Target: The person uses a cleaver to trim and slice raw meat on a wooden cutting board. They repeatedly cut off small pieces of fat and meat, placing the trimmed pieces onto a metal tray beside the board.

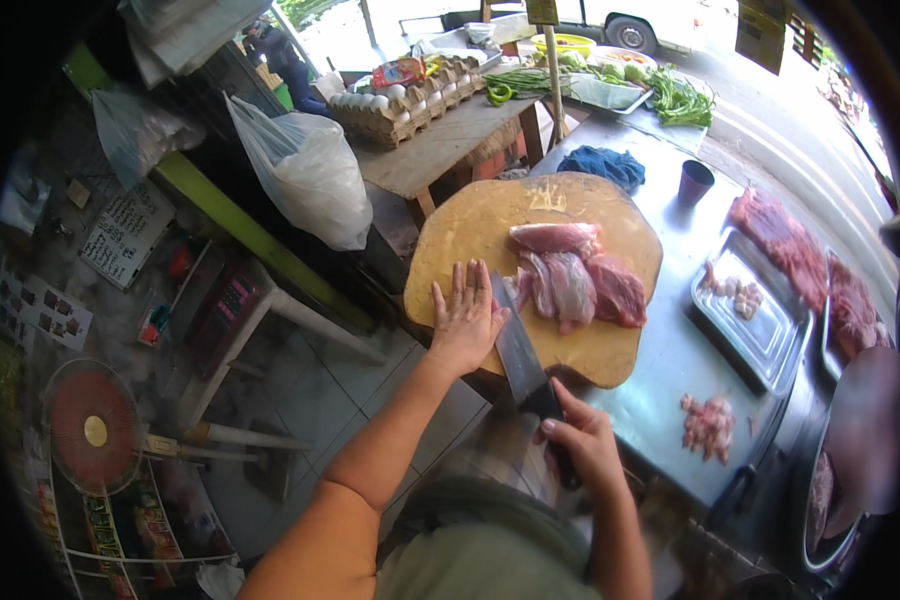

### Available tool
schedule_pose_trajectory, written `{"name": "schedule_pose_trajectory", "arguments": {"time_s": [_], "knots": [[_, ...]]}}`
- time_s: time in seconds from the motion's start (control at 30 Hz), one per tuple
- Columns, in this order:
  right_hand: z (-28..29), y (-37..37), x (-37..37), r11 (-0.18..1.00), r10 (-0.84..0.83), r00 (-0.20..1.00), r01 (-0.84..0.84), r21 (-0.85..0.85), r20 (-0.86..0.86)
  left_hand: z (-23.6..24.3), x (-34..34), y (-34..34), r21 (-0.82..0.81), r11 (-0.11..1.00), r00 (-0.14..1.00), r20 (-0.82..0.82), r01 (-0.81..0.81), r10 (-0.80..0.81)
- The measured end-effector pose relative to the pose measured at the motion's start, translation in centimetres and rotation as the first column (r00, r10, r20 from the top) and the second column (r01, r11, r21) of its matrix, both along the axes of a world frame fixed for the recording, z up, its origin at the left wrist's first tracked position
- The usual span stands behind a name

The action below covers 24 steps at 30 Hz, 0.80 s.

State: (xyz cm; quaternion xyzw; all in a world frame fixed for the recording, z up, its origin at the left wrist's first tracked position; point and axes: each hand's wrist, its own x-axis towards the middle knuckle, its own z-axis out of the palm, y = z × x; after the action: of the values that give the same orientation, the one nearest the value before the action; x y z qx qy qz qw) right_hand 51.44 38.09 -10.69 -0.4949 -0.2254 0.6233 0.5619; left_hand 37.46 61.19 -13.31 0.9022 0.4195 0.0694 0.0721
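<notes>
My right hand (580, 438) is wrapped round the black handle of a broad knife (518, 352). The blade points up and away, its tip over the near-left part of a thick wooden chopping board (450, 215). Flat against the board, fingers stretched out, my left hand (464, 318) lies just left of the blade. Right of the knife are several pieces of raw pink meat (562, 285), one lying across the far side and a darker red one at the right. Whether the blade touches the meat, I cannot tell.
A metal table (650, 400) runs right of the board, bearing a steel tray (755, 310), meat scraps (708, 427), large meat slabs (782, 240), a purple cup (695, 183) and a blue cloth (602, 167). Egg trays (405, 105) stand beyond; a plastic bag (310, 175) hangs at left, above a scale (225, 310).
</notes>
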Motion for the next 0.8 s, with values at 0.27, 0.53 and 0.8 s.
{"name": "schedule_pose_trajectory", "arguments": {"time_s": [0.27,0.53,0.8], "knots": [[0.2,1.5,-0.4,1.0,0.007,1.0,-0.007,0.025,0.029,0.7,-0.1,0.2,-0.05,0.999,0.999,-0.039,0.002,-0.004],[0.9,-1.1,-0.8,0.997,0.013,0.999,-0.01,-0.072,0.038,0.7,-0.2,0.2,-0.048,0.999,0.999,-0.044,0.021,-0.023],[0.5,2.2,-1.0,1.0,0.011,1.0,-0.011,0.023,0.012,1.6,0.0,0.1,-0.074,0.997,0.993,-0.119,-0.008,-0.001]]}}
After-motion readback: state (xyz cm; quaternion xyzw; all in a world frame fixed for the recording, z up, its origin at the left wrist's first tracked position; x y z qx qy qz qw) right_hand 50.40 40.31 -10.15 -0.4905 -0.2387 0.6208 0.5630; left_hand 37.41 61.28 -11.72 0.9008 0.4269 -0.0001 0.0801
